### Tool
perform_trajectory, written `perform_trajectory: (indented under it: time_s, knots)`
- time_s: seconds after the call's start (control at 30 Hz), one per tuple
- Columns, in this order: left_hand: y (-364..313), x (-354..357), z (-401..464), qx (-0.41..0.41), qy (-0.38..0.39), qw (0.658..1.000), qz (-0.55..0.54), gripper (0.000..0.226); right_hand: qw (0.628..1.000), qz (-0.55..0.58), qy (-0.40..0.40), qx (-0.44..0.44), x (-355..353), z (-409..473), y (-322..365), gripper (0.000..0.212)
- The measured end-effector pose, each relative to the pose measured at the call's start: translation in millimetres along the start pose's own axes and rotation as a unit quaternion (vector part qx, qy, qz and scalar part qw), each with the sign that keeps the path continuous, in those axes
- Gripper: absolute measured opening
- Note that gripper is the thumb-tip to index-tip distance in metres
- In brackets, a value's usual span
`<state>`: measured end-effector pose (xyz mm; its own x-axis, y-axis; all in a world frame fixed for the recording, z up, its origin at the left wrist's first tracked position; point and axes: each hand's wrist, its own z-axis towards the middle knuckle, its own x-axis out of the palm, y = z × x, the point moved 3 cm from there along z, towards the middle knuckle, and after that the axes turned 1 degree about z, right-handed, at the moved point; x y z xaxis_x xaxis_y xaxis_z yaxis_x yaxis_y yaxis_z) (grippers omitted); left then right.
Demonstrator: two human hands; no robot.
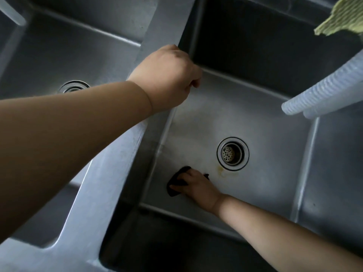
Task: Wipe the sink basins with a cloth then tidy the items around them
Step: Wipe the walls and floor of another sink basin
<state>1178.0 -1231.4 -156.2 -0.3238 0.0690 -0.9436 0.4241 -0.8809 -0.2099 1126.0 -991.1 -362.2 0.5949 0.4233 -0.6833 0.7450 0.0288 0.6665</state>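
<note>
I look down into a steel double sink. My right hand (198, 186) presses a small dark cloth (173, 188) flat against the floor of the right basin (275, 173), near its left wall and just left of the drain (233, 153). A yellowish stain (222, 169) marks the floor beside the drain. My left hand (169, 77) grips the divider (110, 173) between the two basins, fingers curled over its edge into the right basin. The left basin (49, 61) has its own drain (73, 87).
Two ribbed translucent hoses (322, 91) hang into the right basin from the upper right. A green cloth (341, 18) lies at the top right corner. A pale tube (11, 12) shows at the top left.
</note>
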Motion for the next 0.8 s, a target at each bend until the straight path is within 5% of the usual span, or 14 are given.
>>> perform_trajectory:
  time_s: [0.1,0.23,0.33,0.43,0.8]
  knots:
    - [0.1,0.7,-0.5,0.002,-0.005,1.0,0.001,0.023,1.0,0.015,-0.019,0.016,-28.4,21.4,-2.8,0.021]
    - [2.1,1.9,-1.8,-0.005,-0.004,1.0,-0.001,0.024,0.969,0.022,-0.211,0.123,-81.5,63.1,-28.8,0.017]
    - [2.3,2.9,-1.9,0.003,-0.006,1.0,0.002,0.027,0.937,-0.017,-0.29,0.196,-97.5,89.6,-39.8,0.035]
    - [2.4,3.7,-2.0,0.007,-0.006,1.0,0.006,0.028,0.937,-0.001,-0.259,0.235,-84.3,103.3,-30.1,0.044]
    - [2.6,3.0,-0.6,-0.019,0.014,1.0,0.019,0.029,0.992,-0.065,-0.108,-0.002,2.4,38.9,38.0,0.043]
